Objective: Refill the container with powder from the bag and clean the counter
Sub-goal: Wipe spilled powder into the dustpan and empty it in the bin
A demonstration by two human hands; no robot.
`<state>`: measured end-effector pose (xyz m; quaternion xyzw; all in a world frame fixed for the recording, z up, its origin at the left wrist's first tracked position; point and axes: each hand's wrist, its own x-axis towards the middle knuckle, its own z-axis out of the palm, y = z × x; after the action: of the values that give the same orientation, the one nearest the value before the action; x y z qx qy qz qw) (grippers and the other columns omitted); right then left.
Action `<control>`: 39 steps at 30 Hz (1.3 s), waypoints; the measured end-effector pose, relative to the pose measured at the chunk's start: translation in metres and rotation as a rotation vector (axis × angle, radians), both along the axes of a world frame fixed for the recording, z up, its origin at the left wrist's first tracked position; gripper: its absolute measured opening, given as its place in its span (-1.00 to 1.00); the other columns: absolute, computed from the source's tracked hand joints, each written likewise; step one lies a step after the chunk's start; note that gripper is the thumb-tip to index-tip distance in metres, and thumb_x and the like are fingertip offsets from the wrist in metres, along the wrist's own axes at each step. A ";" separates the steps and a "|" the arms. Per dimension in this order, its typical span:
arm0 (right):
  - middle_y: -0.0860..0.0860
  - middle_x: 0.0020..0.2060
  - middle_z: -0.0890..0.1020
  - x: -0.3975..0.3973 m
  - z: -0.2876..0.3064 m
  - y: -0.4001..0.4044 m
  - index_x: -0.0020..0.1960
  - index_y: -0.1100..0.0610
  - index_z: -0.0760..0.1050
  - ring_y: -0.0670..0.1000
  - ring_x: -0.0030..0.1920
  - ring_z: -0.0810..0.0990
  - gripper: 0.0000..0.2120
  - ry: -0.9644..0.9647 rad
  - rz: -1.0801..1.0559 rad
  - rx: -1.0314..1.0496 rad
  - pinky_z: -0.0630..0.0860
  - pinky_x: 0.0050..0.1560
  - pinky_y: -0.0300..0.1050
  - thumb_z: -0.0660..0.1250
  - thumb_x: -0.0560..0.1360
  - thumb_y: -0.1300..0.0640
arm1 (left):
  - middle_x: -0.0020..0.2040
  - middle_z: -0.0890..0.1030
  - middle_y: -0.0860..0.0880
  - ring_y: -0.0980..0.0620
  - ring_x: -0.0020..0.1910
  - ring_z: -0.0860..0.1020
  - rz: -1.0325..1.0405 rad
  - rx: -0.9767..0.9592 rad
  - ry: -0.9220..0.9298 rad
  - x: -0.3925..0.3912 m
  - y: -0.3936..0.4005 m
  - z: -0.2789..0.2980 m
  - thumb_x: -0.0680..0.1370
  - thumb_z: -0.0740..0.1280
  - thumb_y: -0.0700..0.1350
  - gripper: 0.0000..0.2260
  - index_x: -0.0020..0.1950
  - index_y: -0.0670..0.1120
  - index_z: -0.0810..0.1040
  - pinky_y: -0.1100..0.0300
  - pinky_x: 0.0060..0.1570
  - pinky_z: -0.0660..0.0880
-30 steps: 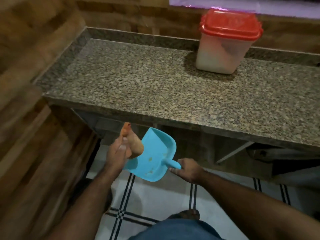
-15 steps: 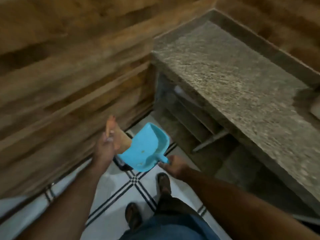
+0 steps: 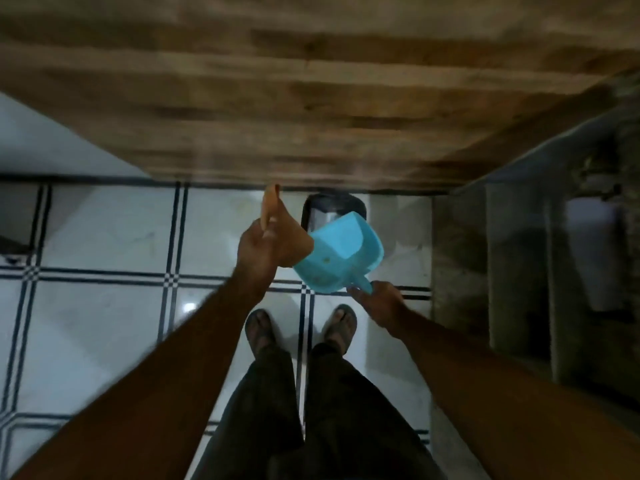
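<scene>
My right hand [image 3: 379, 304] grips the handle of a light blue plastic dustpan [image 3: 341, 252], held tilted over the floor with a few crumbs inside. My left hand [image 3: 258, 252] pinches an orange-brown cloth [image 3: 289, 242] that rests against the dustpan's left edge. Just beyond the dustpan a dark bin [image 3: 329, 207] with a pale lining stands on the floor by the wall. The red-lidded container and the counter top are out of view.
A wood-panelled wall [image 3: 311, 98] fills the top. White floor tiles [image 3: 104, 237] with dark lines lie below. The counter's stone side and open shelves [image 3: 519, 271] are at the right. My two sandalled feet [image 3: 301, 327] stand under the hands.
The view has swung left and down from the counter to the floor. Both hands carried the dustpan and cloth along, now over the dark bin; the container left the view.
</scene>
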<state>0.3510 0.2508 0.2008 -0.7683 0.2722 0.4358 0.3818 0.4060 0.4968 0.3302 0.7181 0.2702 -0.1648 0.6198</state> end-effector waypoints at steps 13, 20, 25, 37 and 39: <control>0.02 -0.47 0.38 0.055 -0.092 0.040 -0.13 0.08 0.41 -0.07 -0.68 0.30 -0.70 0.244 -0.418 0.071 0.23 -0.61 -0.34 0.28 0.69 -0.07 | 0.11 0.78 0.03 0.08 0.12 0.75 0.163 -0.070 0.102 -0.076 0.025 -0.087 0.78 0.22 -0.05 -0.79 0.28 -0.02 0.63 0.06 0.06 0.73; 0.00 -0.46 0.43 0.111 -0.108 0.064 0.08 0.23 0.50 -0.13 -0.70 0.24 -0.75 0.431 -0.375 -0.039 0.18 -0.66 -0.37 0.30 0.71 0.02 | 0.06 0.76 0.17 0.24 0.03 0.74 0.124 -0.045 0.016 -0.046 0.027 -0.076 0.80 0.17 -0.04 -0.79 0.31 0.05 0.58 0.15 -0.05 0.73; -0.03 -0.55 0.39 0.126 -0.103 0.074 -0.10 0.19 0.48 -0.12 -0.68 0.19 -0.62 0.498 -0.376 -0.021 0.16 -0.63 -0.39 0.26 0.71 -0.09 | 0.14 0.69 0.15 0.19 0.03 0.74 0.162 -0.048 0.021 -0.042 0.031 -0.080 0.79 0.20 0.03 -0.75 0.40 0.03 0.55 0.14 -0.03 0.73; -0.05 -0.61 0.32 0.079 -0.102 0.063 -0.15 0.17 0.39 -0.14 -0.69 0.19 -0.64 0.425 -0.481 0.138 0.11 -0.66 -0.37 0.19 0.73 -0.03 | 0.31 0.68 -0.24 -0.19 0.29 0.69 0.185 -0.119 0.162 -0.080 0.041 -0.103 0.78 0.24 0.01 -0.62 0.48 -0.20 0.54 -0.28 0.27 0.64; -0.06 -0.60 0.32 0.075 -0.104 0.068 -0.16 0.14 0.38 -0.14 -0.70 0.18 -0.63 0.389 -0.478 0.126 0.10 -0.65 -0.37 0.16 0.74 -0.05 | 0.35 0.66 -0.25 -0.20 0.31 0.67 0.204 -0.114 0.168 -0.082 0.041 -0.107 0.78 0.23 -0.02 -0.61 0.53 -0.22 0.50 -0.22 0.25 0.66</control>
<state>0.4262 0.3186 0.0972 -0.5597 0.4856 0.4883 0.4610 0.3240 0.5380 0.2229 0.6343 0.3830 -0.1754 0.6483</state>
